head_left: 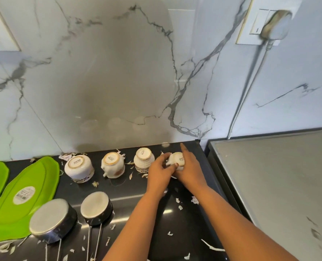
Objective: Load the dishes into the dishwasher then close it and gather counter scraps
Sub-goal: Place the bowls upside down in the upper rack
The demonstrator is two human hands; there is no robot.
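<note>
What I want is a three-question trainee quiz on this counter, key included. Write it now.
1. True or false: the three free white cups stand bottom up.
2. Of the left hand and right hand, which hold the rightmost cup? A left only, B right only, C both.
3. How many steel pans lie upside down at the counter's front?
Key: 1 true; 2 C; 3 two.

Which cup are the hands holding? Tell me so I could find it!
Look at the black counter under the marble wall. Four white cups sit upside down in a row along the back. It is the one at the right end, nearest the steel appliance, and the only one lying tilted, between the left hand and the right hand.
</note>
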